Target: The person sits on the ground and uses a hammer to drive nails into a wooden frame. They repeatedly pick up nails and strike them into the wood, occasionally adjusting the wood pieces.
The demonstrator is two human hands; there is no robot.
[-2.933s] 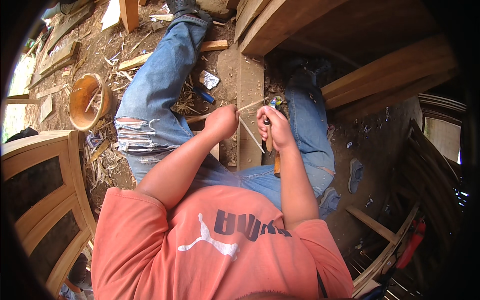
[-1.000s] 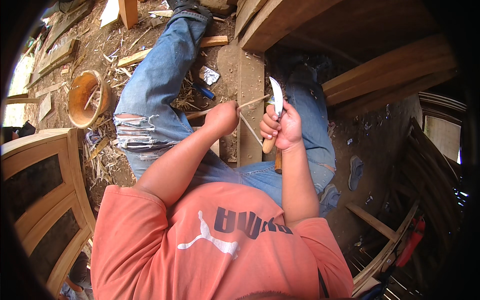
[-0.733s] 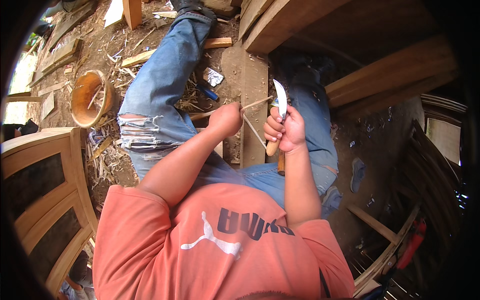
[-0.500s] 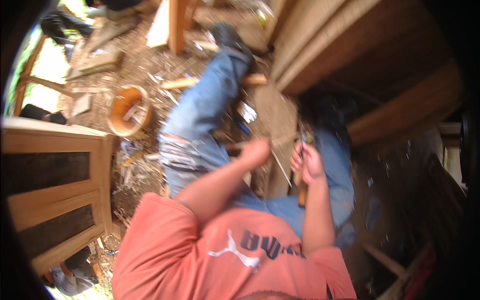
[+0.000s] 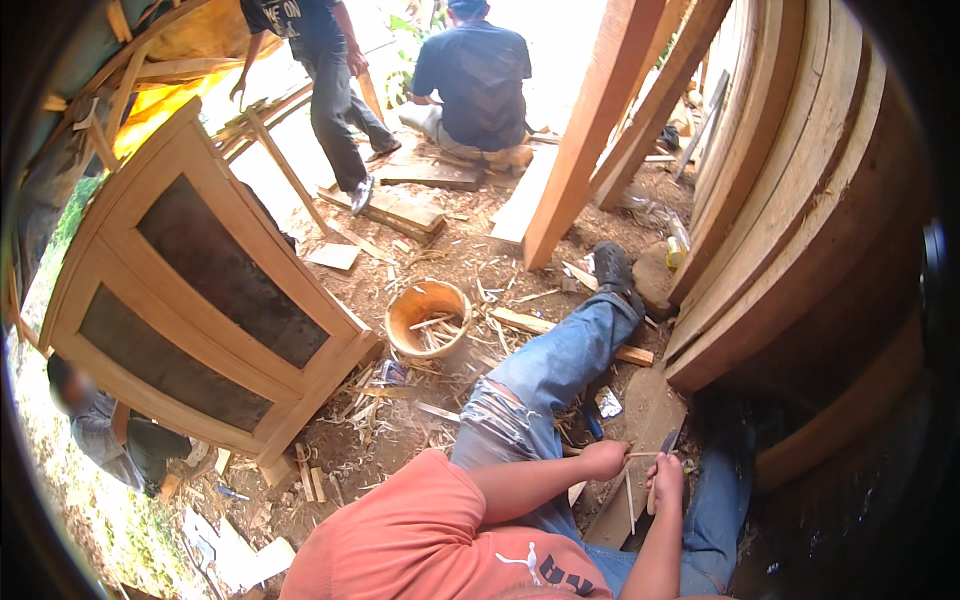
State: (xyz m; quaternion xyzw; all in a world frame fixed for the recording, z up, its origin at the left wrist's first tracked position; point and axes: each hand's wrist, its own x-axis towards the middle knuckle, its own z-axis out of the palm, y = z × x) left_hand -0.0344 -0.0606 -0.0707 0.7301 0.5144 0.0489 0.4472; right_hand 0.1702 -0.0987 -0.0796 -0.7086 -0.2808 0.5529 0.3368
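My left hand (image 5: pixel 603 461) is closed on a thin wooden stick (image 5: pixel 641 454) that reaches across to my right hand. My right hand (image 5: pixel 667 482) is closed around a knife (image 5: pixel 670 440), its blade pointing up and away; a pale handle shows below the fist. The stick meets the knife near my right fingers. Another slim pale strip (image 5: pixel 630 502) hangs or lies below my hands; whether it is held I cannot make out. Beneath them is a wooden board (image 5: pixel 645 420), between my legs in torn blue jeans.
An orange-brown bucket (image 5: pixel 396 318) holding sticks stands ahead among wood shavings. A panelled wooden door or cabinet (image 5: pixel 215 235) leans at left. Large timbers (image 5: pixel 770 250) rise at right, an upright post (image 5: pixel 590 140) ahead. One person (image 5: pixel 475 85) sits, another (image 5: pixel 340 100) stands, a third (image 5: pixel 110 430) is at left.
My view has swung up and left, bringing the other people into sight. My hands are closer together, and the stick now crosses to the knife.
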